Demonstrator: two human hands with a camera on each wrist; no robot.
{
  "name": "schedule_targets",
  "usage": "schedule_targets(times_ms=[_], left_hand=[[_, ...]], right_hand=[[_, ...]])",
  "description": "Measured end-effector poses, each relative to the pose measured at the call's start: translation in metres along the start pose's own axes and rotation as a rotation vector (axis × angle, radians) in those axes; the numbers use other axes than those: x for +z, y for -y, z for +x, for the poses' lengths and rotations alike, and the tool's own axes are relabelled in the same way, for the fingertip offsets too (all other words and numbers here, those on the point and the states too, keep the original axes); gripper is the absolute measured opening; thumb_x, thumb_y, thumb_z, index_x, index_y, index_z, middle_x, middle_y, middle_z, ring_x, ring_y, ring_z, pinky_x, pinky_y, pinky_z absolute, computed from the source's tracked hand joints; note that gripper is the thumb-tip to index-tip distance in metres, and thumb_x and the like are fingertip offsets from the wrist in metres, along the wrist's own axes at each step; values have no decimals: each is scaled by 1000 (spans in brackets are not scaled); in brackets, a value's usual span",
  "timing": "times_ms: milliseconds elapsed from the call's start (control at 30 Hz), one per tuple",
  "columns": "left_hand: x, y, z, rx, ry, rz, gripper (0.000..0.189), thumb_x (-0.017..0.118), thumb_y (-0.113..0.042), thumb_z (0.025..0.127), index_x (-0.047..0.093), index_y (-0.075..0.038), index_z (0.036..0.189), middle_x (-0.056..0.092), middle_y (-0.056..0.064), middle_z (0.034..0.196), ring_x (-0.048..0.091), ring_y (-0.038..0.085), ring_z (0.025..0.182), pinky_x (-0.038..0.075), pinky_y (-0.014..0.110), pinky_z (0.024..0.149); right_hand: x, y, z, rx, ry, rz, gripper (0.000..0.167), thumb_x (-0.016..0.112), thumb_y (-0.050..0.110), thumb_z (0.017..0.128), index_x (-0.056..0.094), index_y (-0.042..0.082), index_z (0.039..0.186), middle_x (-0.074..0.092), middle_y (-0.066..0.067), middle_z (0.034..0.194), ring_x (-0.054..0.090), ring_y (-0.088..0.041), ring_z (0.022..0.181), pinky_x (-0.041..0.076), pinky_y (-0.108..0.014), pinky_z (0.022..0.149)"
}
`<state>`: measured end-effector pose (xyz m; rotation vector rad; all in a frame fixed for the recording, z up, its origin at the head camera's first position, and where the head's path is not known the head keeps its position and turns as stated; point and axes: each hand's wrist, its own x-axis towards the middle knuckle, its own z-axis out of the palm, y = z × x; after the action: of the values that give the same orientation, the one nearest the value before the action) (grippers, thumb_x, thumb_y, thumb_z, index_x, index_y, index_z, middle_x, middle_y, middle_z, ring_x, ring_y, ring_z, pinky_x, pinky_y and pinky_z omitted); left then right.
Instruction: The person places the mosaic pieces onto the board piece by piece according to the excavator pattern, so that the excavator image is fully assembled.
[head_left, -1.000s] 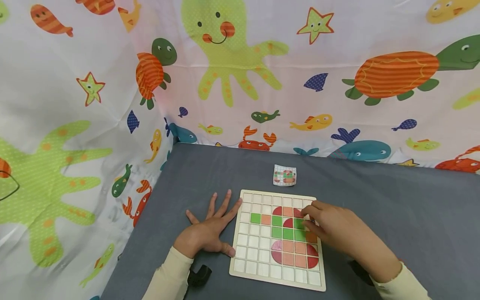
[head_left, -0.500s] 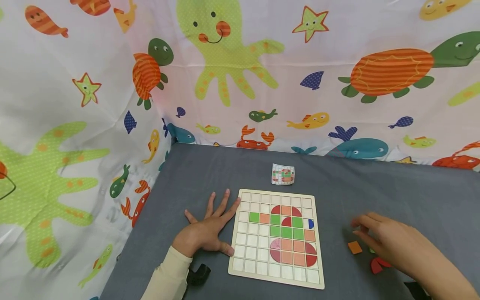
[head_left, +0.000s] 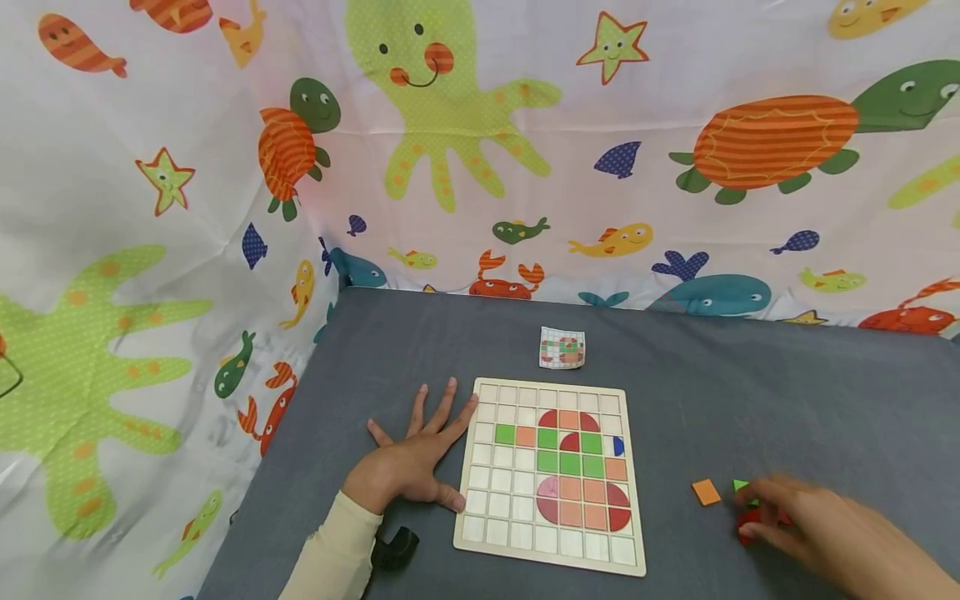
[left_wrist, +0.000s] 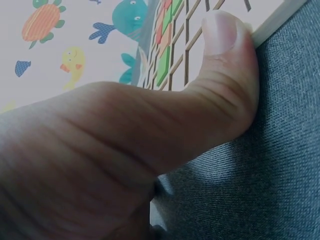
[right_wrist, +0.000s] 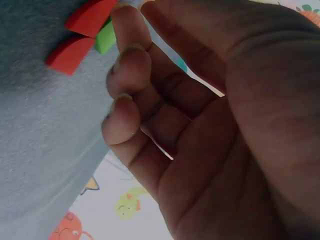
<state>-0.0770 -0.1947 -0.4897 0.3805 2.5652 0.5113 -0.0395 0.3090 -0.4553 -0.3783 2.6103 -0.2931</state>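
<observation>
A wooden grid board lies on the grey cloth, with green, salmon, red, pink and blue pieces in some cells. My left hand lies spread beside it, its thumb and a fingertip touching the left edge. In the left wrist view the thumb presses on the board's rim. My right hand hovers over loose pieces at the right, fingers loosely bent. Red curved pieces and a green piece lie by its fingertips. Nothing shows between finger and thumb. An orange square sits just left of them.
A small printed card with a coloured grid pattern lies beyond the board. Behind the table hangs a sea-animal curtain, which also runs along the left side. A black strap part shows under the left wrist.
My right hand has left the board's right edge, where a blue half-round piece now shows, and moved right to the loose pieces. The left hand stays in place.
</observation>
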Motion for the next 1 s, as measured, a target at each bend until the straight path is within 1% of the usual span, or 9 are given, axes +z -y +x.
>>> schedule_targets(times_ms=[100, 200, 300, 367, 500, 600, 733, 900, 1000], left_hand=[[-5, -6, -3, -14, 9, 6, 143, 97, -56, 64, 0, -46, 169, -20, -7, 176, -27, 37, 159, -21, 95, 91], [-15, -17, -10, -18, 27, 5, 140, 97, -52, 67, 4, -39, 171, -15, -2, 178, -21, 41, 160, -14, 97, 93], [-16, -17, -10, -10, 29, -7, 140, 97, -52, 67, 4, -39, 171, -16, -1, 178, -22, 42, 160, -16, 96, 92], [-16, -17, -11, -10, 32, -13, 141, 97, -53, 67, 3, -40, 171, -16, -1, 178, -23, 42, 160, -17, 96, 92], [-12, -11, -7, 3, 15, -13, 144, 97, -55, 64, 2, -43, 170, -17, -4, 177, -24, 41, 159, -20, 96, 89], [-5, -4, -3, 18, 6, -19, 146, 97, -58, 62, -3, -48, 169, -21, -7, 176, -27, 39, 159, -24, 94, 86], [3, 5, 2, 20, -2, -36, 148, 97, -60, 60, -7, -52, 166, -25, -12, 174, -32, 36, 157, -31, 89, 85], [7, 7, 4, 21, -14, -35, 149, 96, -62, 59, -7, -51, 166, -25, -11, 174, -31, 37, 157, -31, 89, 85], [1, 2, 1, 12, 2, -26, 147, 96, -60, 61, -4, -49, 168, -23, -9, 175, -28, 38, 158, -27, 92, 87]], right_hand=[[5, -3, -2, -7, 16, 15, 24, 87, 34, 88, 74, 26, 106, 61, 19, 85, 51, 1, 70, 52, -23, 62], [10, -5, -3, -8, 28, 31, 27, 89, 27, 86, 74, 24, 108, 62, 18, 87, 52, 1, 71, 54, -23, 64], [14, -8, -2, -6, 34, 36, 27, 89, 23, 86, 73, 24, 108, 62, 17, 88, 52, 0, 70, 54, -23, 64], [16, -9, -2, -19, 28, 41, 26, 87, 22, 87, 72, 25, 108, 62, 18, 88, 52, 1, 70, 54, -23, 64], [17, -8, -3, 3, 21, 48, 22, 84, 22, 91, 70, 26, 106, 62, 19, 88, 51, 0, 69, 53, -23, 63], [18, -4, -3, 34, 8, 37, 19, 83, 27, 92, 69, 27, 104, 64, 20, 87, 52, 0, 68, 54, -24, 62], [21, 2, -3, 20, -35, -3, 20, 84, 30, 92, 68, 24, 104, 65, 20, 86, 50, 1, 65, 52, -26, 59], [23, 7, -4, 12, -73, -21, 21, 84, 27, 89, 65, 25, 96, 53, 16, 68, 43, 0, 55, 40, -24, 51], [20, 14, -1, 41, -37, -10, 23, 83, 32, 90, 61, 26, 94, 46, 10, 62, 42, -4, 52, 34, -24, 50]])
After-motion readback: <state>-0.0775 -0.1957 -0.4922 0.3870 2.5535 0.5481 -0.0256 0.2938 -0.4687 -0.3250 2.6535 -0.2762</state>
